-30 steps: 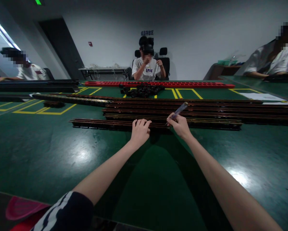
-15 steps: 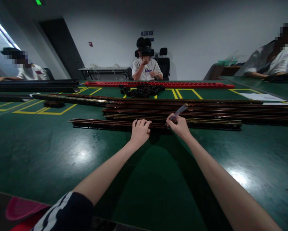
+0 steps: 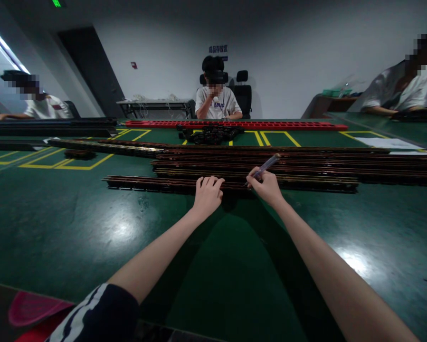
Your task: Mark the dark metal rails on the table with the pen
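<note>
A long dark strip (image 3: 145, 183) with thin reddish-gold edges lies crosswise in front of me. My left hand (image 3: 208, 194) is on it, fingers bent over the top and thumb at the near side, steadying it. Just to the right, my right hand (image 3: 266, 186) pinches a clear-barrelled pen (image 3: 270, 162). The pen slants up and to the right, its lower end at the same strip; whether the tip touches cannot be made out. Behind the hands, several similar strips (image 3: 306, 164) lie side by side in a stack.
Beyond the strips are a tangled black heap (image 3: 211, 134) and a long red slotted rail (image 3: 288, 126). Black bars (image 3: 49, 127) lie at the left. White paper (image 3: 389, 143) is on the green table (image 3: 74, 228) at right. A person (image 3: 218, 97) sits opposite, others at both sides.
My hands, the pen and the strip stay almost exactly in place. The person opposite has lowered one hand toward the table.
</note>
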`<state>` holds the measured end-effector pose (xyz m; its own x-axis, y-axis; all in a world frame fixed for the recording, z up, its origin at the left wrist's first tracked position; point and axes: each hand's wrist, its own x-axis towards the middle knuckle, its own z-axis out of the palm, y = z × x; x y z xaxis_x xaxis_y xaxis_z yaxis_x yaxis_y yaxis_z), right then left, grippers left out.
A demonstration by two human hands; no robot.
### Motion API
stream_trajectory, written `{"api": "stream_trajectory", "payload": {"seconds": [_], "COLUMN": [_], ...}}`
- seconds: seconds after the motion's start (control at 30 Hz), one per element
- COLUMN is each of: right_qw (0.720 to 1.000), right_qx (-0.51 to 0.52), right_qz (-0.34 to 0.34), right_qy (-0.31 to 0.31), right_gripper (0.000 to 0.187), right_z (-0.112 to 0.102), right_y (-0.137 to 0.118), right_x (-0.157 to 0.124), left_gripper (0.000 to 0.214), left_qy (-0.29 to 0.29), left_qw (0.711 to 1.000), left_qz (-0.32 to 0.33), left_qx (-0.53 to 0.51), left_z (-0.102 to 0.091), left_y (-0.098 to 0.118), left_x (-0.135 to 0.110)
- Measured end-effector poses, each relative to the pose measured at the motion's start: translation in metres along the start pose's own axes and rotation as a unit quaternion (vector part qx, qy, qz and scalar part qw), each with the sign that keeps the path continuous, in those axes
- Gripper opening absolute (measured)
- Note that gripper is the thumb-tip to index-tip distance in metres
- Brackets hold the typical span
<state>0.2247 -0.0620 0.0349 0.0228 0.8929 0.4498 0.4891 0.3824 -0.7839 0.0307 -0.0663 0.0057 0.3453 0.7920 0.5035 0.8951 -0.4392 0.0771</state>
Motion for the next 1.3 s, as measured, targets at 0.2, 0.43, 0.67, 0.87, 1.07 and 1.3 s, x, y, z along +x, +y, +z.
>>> {"api": "stream_trajectory", "payload": {"seconds": [0.2, 0.43, 0.67, 0.87, 1.07, 1.3], "right_qw": [1.0, 1.0, 1.0, 1.0, 1.0, 1.0], "right_qx": [0.006, 0.013, 0.01, 0.014, 0.012, 0.016], "right_qz": [-0.011, -0.009, -0.002, 0.006, 0.0, -0.003], "right_qy": [0.01, 0.008, 0.003, 0.004, 0.002, 0.001], "right_gripper": [0.012, 0.014, 0.014, 0.014, 0.014, 0.014], "right_z": [-0.0011, 0.0005, -0.0005, 0.0004, 0.0009, 0.0004], "right_y": [0.0023, 0.0034, 0.001, 0.0012, 0.0016, 0.0009], "right_x": [0.0002, 0.0002, -0.0003, 0.0007, 0.0005, -0.0008], "left_gripper": [0.037, 0.037, 0.037, 0.037, 0.037, 0.037], "left_qy": [0.0, -0.003, -0.003, -0.004, -0.016, -0.009], "left_qw": [1.0, 1.0, 1.0, 1.0, 1.0, 1.0], "left_qz": [0.001, 0.002, 0.005, 0.0, -0.003, 0.001], "left_qx": [-0.004, -0.003, -0.005, 0.001, -0.003, 0.0], "left_z": [0.0003, 0.0017, 0.0029, 0.0012, -0.0024, 0.001], "left_y": [-0.0007, -0.0019, -0.0023, -0.0012, -0.0001, -0.0014], "left_x": [-0.0007, -0.0003, -0.0009, -0.0003, 0.0, -0.0002]}}
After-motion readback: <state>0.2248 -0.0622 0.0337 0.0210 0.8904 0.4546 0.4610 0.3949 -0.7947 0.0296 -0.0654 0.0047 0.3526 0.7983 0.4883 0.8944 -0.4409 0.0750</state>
